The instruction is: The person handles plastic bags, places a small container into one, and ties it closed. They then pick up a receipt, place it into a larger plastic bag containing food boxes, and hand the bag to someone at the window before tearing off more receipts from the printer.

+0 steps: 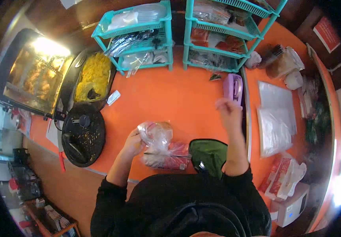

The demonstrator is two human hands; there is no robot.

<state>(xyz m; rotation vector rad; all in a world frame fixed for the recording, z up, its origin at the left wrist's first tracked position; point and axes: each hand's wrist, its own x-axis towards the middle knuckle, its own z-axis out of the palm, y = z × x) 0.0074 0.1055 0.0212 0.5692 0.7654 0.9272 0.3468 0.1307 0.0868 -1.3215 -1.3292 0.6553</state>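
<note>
My left hand is closed on the gathered top of a clear plastic bag with something brownish inside. Just below it lies a red and white plastic packet, partly covered by the bag. A dark green pouch rests beside that packet, near my body. At the right, my right hand is raised by the front end of a purple tape dispenser. Its fingertips are pinched together and slightly blurred; whatever is between them is too small to make out.
Turquoise rack shelves with bagged goods stand at the back. On the left are a lit glass warmer, a tray of yellow food and a round black lid. Clear bags lie stacked on the right over a metal edge.
</note>
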